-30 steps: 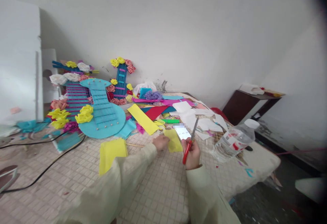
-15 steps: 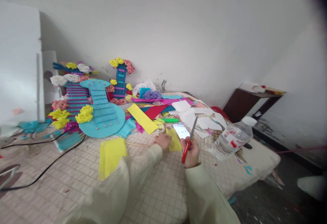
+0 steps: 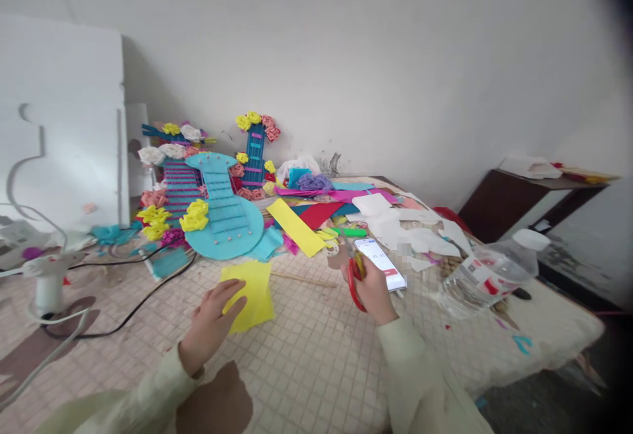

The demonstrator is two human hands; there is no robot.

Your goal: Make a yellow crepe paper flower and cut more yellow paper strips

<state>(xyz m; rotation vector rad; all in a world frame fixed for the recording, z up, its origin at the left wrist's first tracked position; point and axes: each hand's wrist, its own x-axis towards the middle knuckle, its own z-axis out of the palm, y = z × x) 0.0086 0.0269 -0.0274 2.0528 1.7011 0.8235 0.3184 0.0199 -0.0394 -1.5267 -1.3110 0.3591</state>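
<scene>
The left hand (image 3: 212,322) is resting its open fingers on the yellow paper sheet (image 3: 250,294), which is lying flat on the tiled counter (image 3: 306,361). The right hand (image 3: 372,287) is gripping red-handled scissors (image 3: 354,280) beside a phone (image 3: 380,263). The sheet looks light, limp and easily creased, best pinched at an edge.

Bare tiles (image 3: 306,348) between hands; paper clutter (image 3: 395,223), bottle (image 3: 487,276) beyond

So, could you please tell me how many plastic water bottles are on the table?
1: a clear water bottle lying on its side at the table's right end, right of the right hand; clutter may hide others.
</scene>
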